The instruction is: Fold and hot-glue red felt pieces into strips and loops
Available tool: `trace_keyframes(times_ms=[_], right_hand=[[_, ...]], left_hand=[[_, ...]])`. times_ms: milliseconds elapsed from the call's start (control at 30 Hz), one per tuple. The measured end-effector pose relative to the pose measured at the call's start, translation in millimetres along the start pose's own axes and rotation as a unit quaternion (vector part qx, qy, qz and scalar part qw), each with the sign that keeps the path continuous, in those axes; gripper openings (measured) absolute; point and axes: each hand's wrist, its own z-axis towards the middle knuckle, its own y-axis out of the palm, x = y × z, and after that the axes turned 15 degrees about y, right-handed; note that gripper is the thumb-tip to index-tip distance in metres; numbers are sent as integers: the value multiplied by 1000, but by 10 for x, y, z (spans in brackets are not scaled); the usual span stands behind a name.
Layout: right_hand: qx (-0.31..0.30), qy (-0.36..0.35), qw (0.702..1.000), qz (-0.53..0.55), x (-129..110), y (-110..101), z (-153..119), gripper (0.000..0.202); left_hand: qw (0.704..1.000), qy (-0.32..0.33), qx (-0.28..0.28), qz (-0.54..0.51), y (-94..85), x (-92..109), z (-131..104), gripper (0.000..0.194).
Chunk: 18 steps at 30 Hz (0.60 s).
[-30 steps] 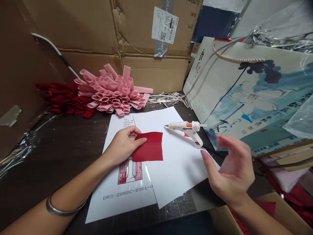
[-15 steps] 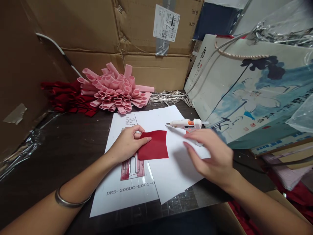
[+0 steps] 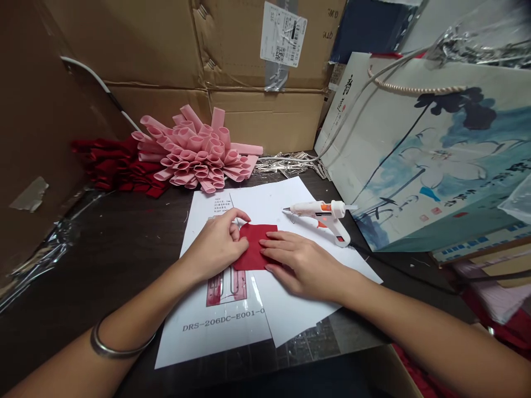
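Uneven pressure could skew the red piece [image 3: 253,255] touching the left fingers [image 3: 241,245] — curled, grip unclear — and outstretched right fingers [image 3: 279,254], clasping nothing.

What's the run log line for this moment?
left hand: touching red sheet | right hand: touching red sheet | glue gun: lying beyond right hand

A single camera, worn on the person's head, looks forward and down across the dark table [image 3: 124,237] from its near side — close to the left hand [image 3: 215,243] and right hand [image 3: 305,264], which sit in mid-view. The sight is wide, reaching the cardboard [image 3: 269,124] on the far side and the paper bag [image 3: 440,160] on the right.
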Motion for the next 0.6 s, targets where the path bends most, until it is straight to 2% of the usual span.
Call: trace_keyframes(times_ms=[167, 300, 400, 600], right_hand=[[-16, 2, 1000, 5, 46, -66, 28, 27], [47, 34, 998, 35, 100, -113, 18, 34], [88, 55, 994, 41, 107, -135, 6, 39], [90, 95, 990, 54, 74, -103, 3, 31]], left_hand=[[996, 44, 24, 76, 131, 81, 10, 32], [992, 54, 17, 111, 185, 101, 15, 33], [993, 42, 12, 108, 194, 82, 15, 31], [998, 16, 2, 53, 157, 77, 1, 23]])
